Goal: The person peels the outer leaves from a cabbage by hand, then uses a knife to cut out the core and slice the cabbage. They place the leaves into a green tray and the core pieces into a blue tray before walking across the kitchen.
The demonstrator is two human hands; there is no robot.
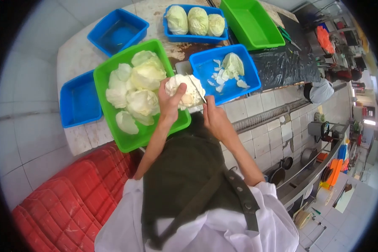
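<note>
My left hand (pixel 170 99) grips a pale cabbage (pixel 185 89) between the green tray and a blue tray. In my right hand (pixel 214 117) is a knife (pixel 196 87), its thin blade lying across the cabbage's right side. Several loose cabbage leaves (pixel 143 103) fill much of the green tray (pixel 132 143) on the left. The blue tray (pixel 250 69) on the right holds a cut cabbage piece (pixel 233 66) and small white scraps (pixel 219 77).
Three whole cabbages (pixel 198 21) sit in a blue tray (pixel 193 38) at the top. Two more blue trays and another green tray (pixel 256 27) stand around. Red crates (pixel 77 189) are at lower left; a person (pixel 321 91) is far right.
</note>
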